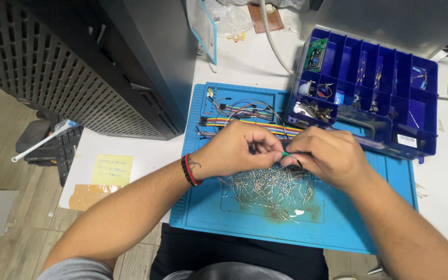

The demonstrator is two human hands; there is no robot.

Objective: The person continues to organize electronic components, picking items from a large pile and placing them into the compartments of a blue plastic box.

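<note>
- Left hand: fingers curled in, thumb and forefinger pinched on the near end of a thin green piece; a red and black wristband sits on its wrist.
- Right hand: fingers folded tight, pinching the other end of the same green piece; the two hands meet fingertip to fingertip.
- Green piece: slim, short, held level between both hands, just above the heap below; what kind of part it is cannot be told.
- Heap of small wire-legged parts: loose pile directly under both hands, lying on the blue mat.
- Blue mat: spread on the white desk, beneath both hands and forearms.
- Striped ribbon of coloured wires: just beyond the left hand, on the far part of the mat, with loose jumper wires past it.
- Blue compartment box: beyond the right hand, lid off, holding small parts and a green circuit board.
- Yellow note: well to the outer side of the left forearm, on the desk.
</note>
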